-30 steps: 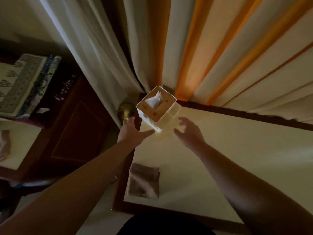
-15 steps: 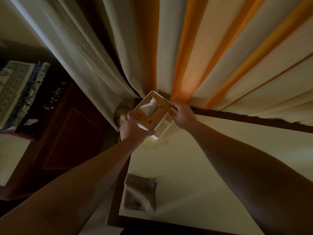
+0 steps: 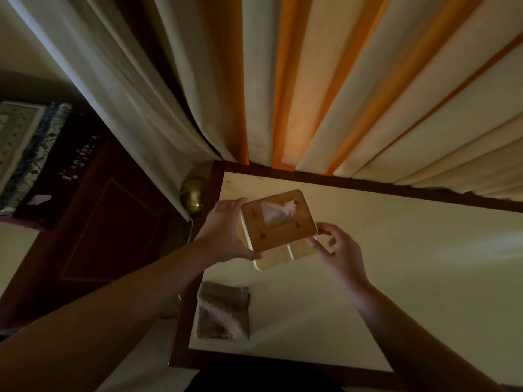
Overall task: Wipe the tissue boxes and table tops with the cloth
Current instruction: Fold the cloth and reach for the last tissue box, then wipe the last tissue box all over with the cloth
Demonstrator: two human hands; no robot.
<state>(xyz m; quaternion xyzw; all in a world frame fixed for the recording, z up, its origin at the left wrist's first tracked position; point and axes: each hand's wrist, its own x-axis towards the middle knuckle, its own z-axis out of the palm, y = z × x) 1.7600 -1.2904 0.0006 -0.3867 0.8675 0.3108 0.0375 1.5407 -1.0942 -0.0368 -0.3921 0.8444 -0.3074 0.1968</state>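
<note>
While both hands hold the tissue box (image 3: 278, 222), curtains (image 3: 311, 94) hang behind.

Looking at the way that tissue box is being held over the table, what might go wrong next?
The tissue box is tilted, held at its ends by the left hand and only the fingertips of the right hand; that light hold might slip. The wooden lid could slide off if loose, and the tissue sticking out might snag. The cloth lies untouched near the table edge, so a bump may knock it off.
</note>
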